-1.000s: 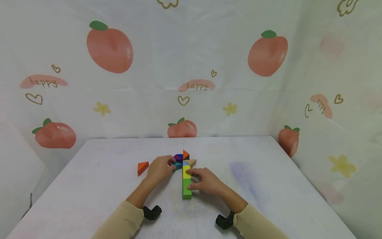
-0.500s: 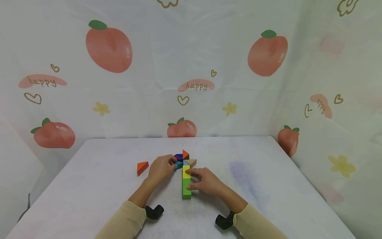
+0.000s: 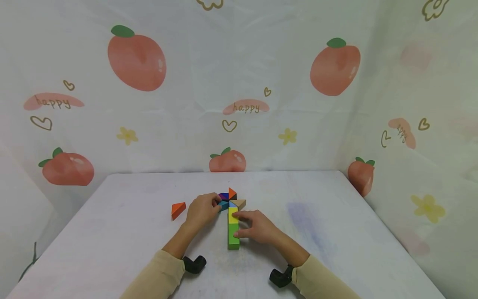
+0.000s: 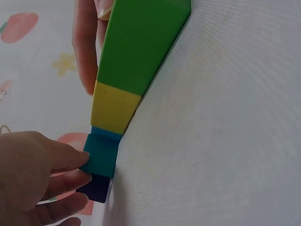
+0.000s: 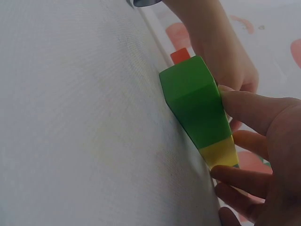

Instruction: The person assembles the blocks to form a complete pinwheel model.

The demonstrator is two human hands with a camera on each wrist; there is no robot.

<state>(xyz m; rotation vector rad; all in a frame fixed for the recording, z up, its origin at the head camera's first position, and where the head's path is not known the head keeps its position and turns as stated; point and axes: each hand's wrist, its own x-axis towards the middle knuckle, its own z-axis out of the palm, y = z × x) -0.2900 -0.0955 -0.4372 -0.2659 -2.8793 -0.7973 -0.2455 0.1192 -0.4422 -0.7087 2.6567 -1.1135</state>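
Observation:
My left hand [image 3: 203,209] is at the left of a teal triangular block [image 3: 223,206], its thumb and forefinger pinching it by the edges. In the left wrist view the thumb touches the teal block [image 4: 101,155] beside a dark block [image 4: 96,188]. My right hand [image 3: 259,226] lies along the right side of a row, thumb on a green block [image 3: 233,236], forefinger on a yellow block [image 3: 233,214]. Ahead of the yellow one sit a small light-blue triangle [image 3: 232,204] and a tan triangular block [image 3: 240,203]. Purple-and-blue blocks [image 3: 224,196] and an orange triangle [image 3: 232,193] stand farther back.
A separate orange-red triangular block [image 3: 178,210] lies left of my left hand on the white table [image 3: 317,257]. Behind the table hangs a white cloth [image 3: 179,104] printed with fruit. Black wrist-worn cameras [image 3: 195,264] sit at both cuffs.
My left hand has shifted slightly right, and the teal block has moved with it against the row. The right hand and the green and yellow blocks stay nearly still.

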